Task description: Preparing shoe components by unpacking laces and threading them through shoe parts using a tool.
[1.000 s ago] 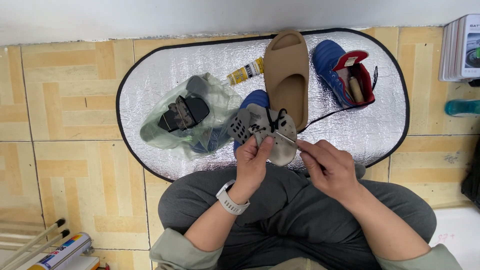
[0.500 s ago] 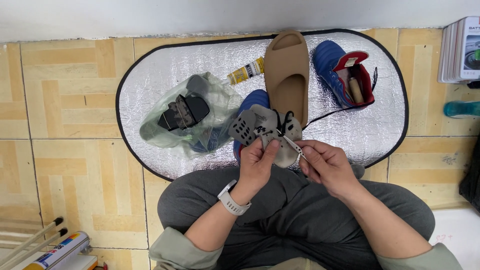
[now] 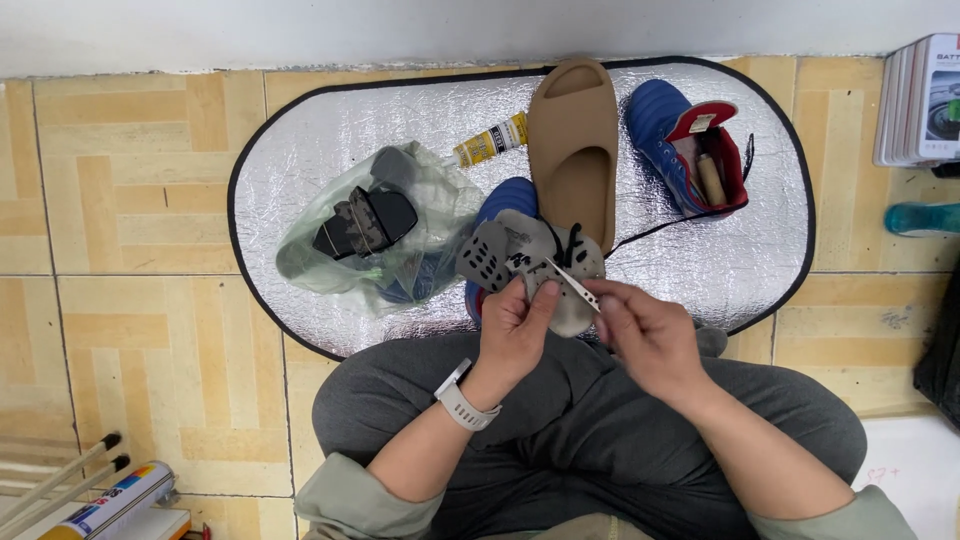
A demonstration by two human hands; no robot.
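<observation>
A clear plastic bag [image 3: 375, 225] holding dark items lies on the silver mat at about ten o'clock from the centre. A small yellow tube with a printed label [image 3: 490, 141] lies at twelve o'clock. A stack of flat white boxes with dark printed pictures [image 3: 920, 100] stands at two o'clock. A colourful labelled cartridge tube [image 3: 110, 505] lies at eight o'clock.
</observation>
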